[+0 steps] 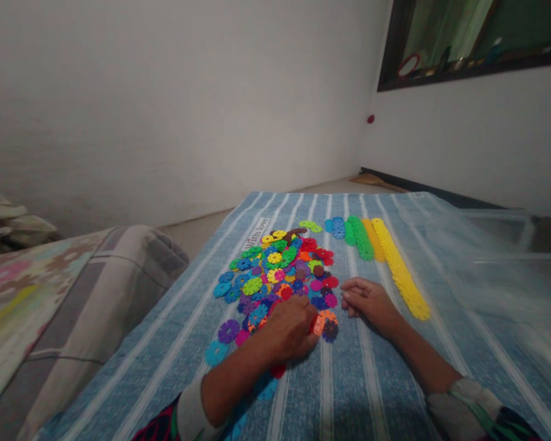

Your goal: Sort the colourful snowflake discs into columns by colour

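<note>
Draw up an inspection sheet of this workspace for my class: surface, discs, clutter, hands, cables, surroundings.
Surface: blue cloth with white stripes.
Discs: mixed-colour pile of notched discs; to its right, single-colour rows, the yellow row longest.
Clutter: translucent container on the right, blurred.
Hands: left hand at the pile's near side, beside an orange disc, grip unclear; right hand loosely curled, right of the pile.
Cables: nothing seen.
Surroundings: pale wall, window at upper right, draped fabric at left.

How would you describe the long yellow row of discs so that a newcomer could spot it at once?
On the striped blue cloth, look right of the mixed heap of discs, where coloured rows lie. The yellow row is the rightmost and plainly the longest.
</note>
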Action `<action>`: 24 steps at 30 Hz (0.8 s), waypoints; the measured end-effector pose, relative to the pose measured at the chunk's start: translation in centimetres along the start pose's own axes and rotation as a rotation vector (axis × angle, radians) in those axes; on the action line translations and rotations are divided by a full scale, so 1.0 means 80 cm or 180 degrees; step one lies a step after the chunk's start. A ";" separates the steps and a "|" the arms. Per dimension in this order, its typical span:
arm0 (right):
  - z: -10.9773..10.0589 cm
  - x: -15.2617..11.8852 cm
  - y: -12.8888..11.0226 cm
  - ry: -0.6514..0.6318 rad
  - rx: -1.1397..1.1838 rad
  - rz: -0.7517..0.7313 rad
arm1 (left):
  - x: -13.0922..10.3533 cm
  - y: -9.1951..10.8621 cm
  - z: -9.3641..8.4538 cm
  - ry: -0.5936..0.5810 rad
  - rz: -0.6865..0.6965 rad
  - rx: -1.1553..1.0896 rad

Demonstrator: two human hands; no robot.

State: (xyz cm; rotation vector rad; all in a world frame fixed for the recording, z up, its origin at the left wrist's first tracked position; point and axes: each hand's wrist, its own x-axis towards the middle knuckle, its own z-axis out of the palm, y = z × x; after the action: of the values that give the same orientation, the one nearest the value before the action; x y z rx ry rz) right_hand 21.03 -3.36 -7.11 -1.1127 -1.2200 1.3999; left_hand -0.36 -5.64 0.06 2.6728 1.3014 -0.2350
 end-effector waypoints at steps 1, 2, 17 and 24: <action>0.000 0.000 0.000 0.0001 0.0007 0.0001 | 0.001 0.000 -0.001 0.0001 -0.0054 0.0028; 0.000 0.001 0.001 0.0001 0.0017 0.0011 | 0.001 0.000 -0.001 0.0002 -0.0104 0.0050; 0.002 0.005 0.000 0.0000 -0.0016 -0.0102 | 0.007 -0.006 0.004 0.0156 -0.0261 -0.0004; 0.002 0.005 0.002 -0.0034 -0.0036 -0.0114 | 0.006 -0.002 0.003 0.0161 -0.0336 0.0073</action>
State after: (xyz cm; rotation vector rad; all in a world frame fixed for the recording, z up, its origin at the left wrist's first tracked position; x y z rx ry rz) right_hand 20.81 -3.04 -7.23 -1.0871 -1.2509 1.3750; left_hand -0.19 -5.25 -0.31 2.6481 1.4656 -0.1975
